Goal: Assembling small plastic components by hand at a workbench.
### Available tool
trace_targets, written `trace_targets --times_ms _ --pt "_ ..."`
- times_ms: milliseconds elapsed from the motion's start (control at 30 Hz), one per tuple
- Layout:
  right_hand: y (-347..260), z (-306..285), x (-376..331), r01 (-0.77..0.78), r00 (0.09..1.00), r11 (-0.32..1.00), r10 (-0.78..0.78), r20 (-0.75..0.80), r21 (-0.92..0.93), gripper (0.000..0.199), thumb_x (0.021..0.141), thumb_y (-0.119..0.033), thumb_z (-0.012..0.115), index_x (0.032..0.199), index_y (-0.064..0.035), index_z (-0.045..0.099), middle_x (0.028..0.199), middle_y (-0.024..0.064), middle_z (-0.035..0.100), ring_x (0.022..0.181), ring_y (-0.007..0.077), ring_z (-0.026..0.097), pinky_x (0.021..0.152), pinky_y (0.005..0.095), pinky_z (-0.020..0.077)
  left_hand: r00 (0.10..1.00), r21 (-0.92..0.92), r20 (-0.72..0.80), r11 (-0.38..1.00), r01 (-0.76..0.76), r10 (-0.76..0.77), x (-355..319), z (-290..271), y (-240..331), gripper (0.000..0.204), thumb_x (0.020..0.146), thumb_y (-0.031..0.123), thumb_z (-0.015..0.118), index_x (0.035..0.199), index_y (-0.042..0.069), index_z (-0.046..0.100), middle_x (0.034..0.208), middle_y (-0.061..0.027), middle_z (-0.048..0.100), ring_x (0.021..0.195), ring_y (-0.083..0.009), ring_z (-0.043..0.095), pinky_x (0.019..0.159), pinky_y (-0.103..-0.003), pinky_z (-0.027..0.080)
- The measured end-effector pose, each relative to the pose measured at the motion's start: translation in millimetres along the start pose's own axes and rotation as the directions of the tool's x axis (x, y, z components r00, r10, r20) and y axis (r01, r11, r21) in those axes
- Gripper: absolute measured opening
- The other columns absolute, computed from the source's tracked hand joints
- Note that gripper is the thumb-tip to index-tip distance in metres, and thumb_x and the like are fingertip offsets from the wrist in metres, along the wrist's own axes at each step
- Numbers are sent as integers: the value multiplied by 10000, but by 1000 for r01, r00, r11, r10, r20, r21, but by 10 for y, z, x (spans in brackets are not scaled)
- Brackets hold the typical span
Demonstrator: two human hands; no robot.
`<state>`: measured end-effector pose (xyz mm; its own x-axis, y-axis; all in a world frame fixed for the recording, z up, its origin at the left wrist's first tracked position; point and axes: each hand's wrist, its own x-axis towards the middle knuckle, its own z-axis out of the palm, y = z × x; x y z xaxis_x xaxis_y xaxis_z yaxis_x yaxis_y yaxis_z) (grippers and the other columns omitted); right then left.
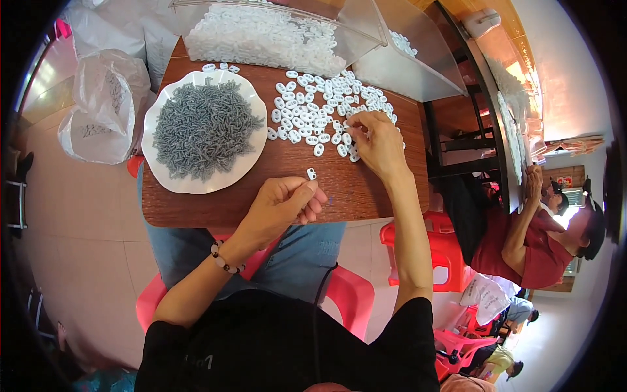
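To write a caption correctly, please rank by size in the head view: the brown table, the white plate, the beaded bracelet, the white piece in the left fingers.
1. Brown table
2. White plate
3. Beaded bracelet
4. White piece in the left fingers, clearly smallest

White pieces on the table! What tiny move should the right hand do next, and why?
Probably the right hand should pinch up one piece: it is right at the loose white pieces, though I can't tell if it grips one. The left hand pinches a small white piece.
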<state>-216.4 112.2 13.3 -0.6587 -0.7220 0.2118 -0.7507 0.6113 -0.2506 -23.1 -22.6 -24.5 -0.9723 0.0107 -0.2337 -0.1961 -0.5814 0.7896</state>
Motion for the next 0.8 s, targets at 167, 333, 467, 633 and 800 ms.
trace_targets --times_ms 167,333,467,633,800 --pt "-22 34 -20 9 999 999 -7 -34 52 92 790 -83 657 864 -34 636 823 91 628 673 219 587 599 316 467 999 25 -31 999 -44 44 -44 29 32 251 965 193 501 901 -13 628 715 -16 591 605 -54 519 570 -192 431" --pt "-88 30 -95 -10 995 980 30 -98 201 85 820 -88 651 850 -14 622 754 68 613 623 136 545 584 250 438 969 -30 -90 972 -233 229 -100 95 -43 205 951 155 520 945 -19 629 765 -11 596 679 -52 534 607 -191 430" --pt "-252 -3 -228 -39 976 865 141 -167 500 96 861 -93 625 909 -11 631 745 16 604 647 60 508 595 215 419 889 219 -99 882 -418 446 -191 190 2 147 923 92 544 967 -19 629 828 -16 601 746 -63 546 663 -187 429" --pt "-220 35 -479 -97 988 774 152 -35 626 135 899 -72 587 1004 -4 640 784 -25 594 682 37 494 618 185 403 845 585 -74 709 -394 530 -244 150 295 106 883 41 570 951 -5 636 822 -32 599 750 -62 549 649 -195 422" --pt "-356 9 -648 -145 982 583 183 45 799 144 889 -98 625 970 19 642 786 -18 595 687 37 498 607 183 404 614 944 14 191 -267 789 -203 -110 692 127 817 21 604 935 44 646 864 -92 608 735 -224 566 649 -301 433"
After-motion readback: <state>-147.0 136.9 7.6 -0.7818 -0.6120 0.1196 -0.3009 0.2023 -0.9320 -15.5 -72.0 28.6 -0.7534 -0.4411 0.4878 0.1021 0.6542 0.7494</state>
